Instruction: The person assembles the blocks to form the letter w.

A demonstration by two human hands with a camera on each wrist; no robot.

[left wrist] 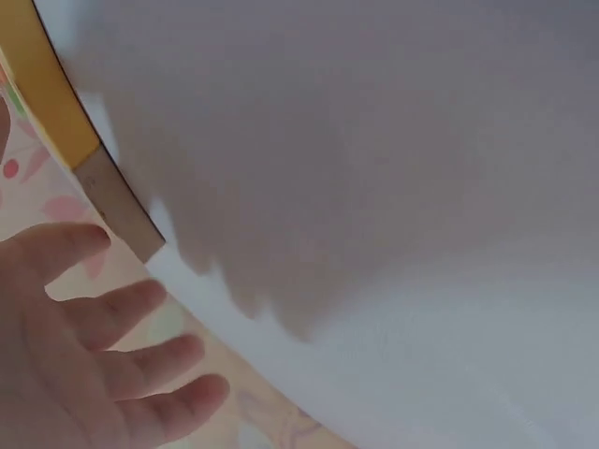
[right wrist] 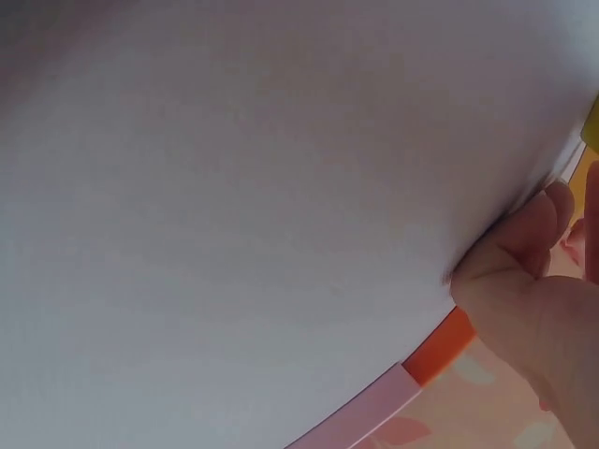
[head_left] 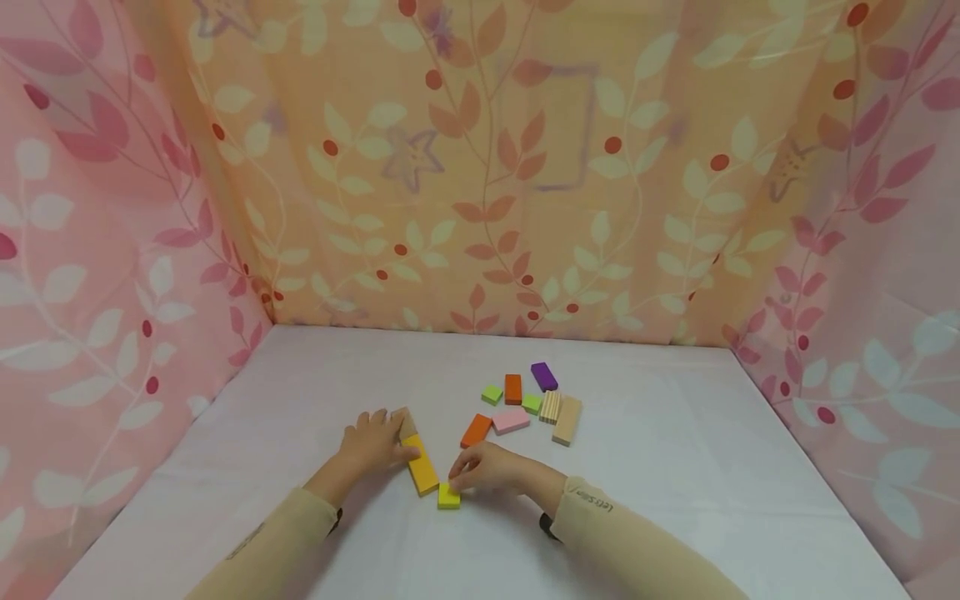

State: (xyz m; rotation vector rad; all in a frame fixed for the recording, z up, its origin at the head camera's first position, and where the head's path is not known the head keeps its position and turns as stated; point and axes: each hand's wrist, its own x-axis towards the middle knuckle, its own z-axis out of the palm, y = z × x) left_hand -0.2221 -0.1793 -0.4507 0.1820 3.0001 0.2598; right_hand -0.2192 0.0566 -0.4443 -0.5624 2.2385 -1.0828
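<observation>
A person in beige sleeves works with both bare hands over a white worktop, where coloured blocks lie to either side of the fingers. The left hand, its fingers spread and nearly straight, rests at a line of two blocks laid end to end: a short wooden block at the far end and a long amber block running toward the near right. The thumb lies over the amber block, and the hand grips neither.

The right hand, fingers curled, touches the far right corner of a small yellow block, which sits just beside the amber block's near end; with the contact partly hidden, it is hard to tell whether the fingers pinch the piece or merely press it.

Beyond the right hand lie an orange block and a pink block. Farther off and to the right are two lime blocks, a second orange block, a ribbed pale block, a long plain wood block and, farthest, a purple block. Leaf-patterned curtains hang behind and at both sides.
</observation>
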